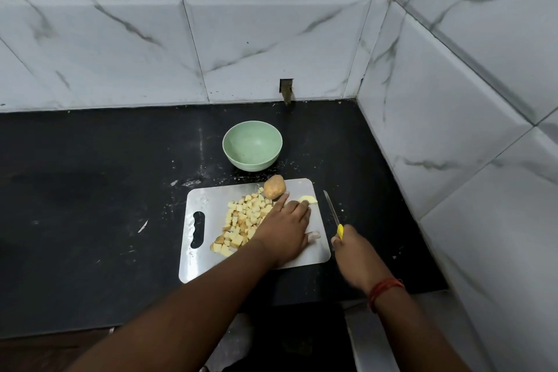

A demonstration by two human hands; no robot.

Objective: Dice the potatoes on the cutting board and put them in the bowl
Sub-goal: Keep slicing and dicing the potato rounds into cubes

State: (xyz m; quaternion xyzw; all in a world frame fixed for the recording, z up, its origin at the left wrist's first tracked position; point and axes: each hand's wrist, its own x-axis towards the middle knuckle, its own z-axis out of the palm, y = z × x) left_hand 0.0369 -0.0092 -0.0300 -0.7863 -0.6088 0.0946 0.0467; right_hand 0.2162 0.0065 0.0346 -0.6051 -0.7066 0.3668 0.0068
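The left hand (pixel 283 228) lies flat, fingers straight, on the cutting board (pixel 199 263) beside the diced potato (pixel 241 217); whole potato (pixel 274 186) at the far edge; right hand (pixel 350 246) grips the knife (pixel 332 211) off the board's right edge; bowl (pixel 252 145) beyond, apart.

A steel board (pixel 193 251) lies on a black counter (pixel 90 190), a pile of dice (pixel 244 217) on its middle; a whole potato (pixel 274 187) sits at its far edge, a pale slice (pixel 308 199) near its right edge. The left hand (pixel 283 229) rests flat on the board, forefinger stretched toward the potato; the right hand (pixel 351 246) grips a yellow-handled knife (pixel 333 214) just right of the board, blade pointing away. An empty green bowl (pixel 252 146) stands beyond the board, below a tiled wall (pixel 271 39).
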